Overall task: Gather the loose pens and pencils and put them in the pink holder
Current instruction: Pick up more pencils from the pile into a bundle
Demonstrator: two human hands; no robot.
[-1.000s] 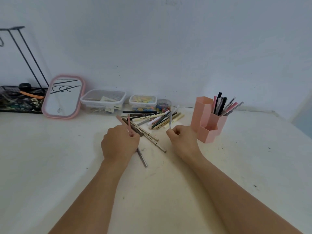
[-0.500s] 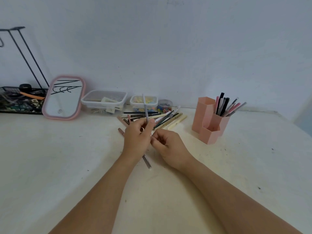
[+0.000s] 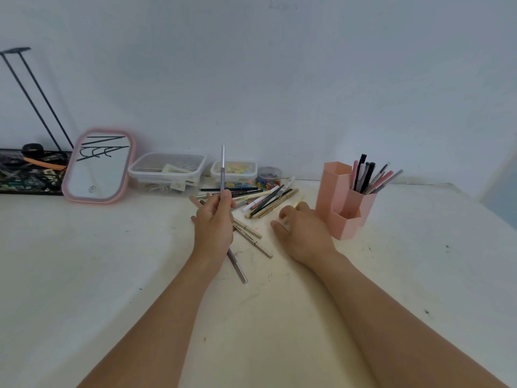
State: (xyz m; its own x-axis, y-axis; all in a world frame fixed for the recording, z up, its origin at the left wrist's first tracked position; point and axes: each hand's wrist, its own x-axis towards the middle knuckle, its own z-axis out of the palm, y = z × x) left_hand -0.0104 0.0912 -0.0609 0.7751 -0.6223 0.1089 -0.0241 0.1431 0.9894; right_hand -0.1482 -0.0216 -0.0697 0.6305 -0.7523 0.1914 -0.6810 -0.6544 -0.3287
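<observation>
My left hand (image 3: 215, 219) holds a thin grey pencil (image 3: 222, 169) upright, along with other pencils whose ends stick out below and behind the hand. My right hand (image 3: 302, 231) hovers low over the table with fingers apart, reaching toward a cream pen (image 3: 298, 202) at its fingertips. A pile of loose pens and pencils (image 3: 263, 198) lies between the hands, near the wall. The pink holder (image 3: 345, 203) stands to the right of my right hand, with several pens (image 3: 369, 175) upright in its back compartment.
A pink-framed mirror (image 3: 99, 166) leans on the wall at left. Two clear lidded boxes (image 3: 167, 170) (image 3: 233, 170) and a small jar of coloured pins (image 3: 269, 176) sit behind the pile. A black wire tray (image 3: 28, 175) is at far left.
The grey pencil passed from my right hand to my left, which now holds it upright. My right hand has moved right toward the pile by the holder.
</observation>
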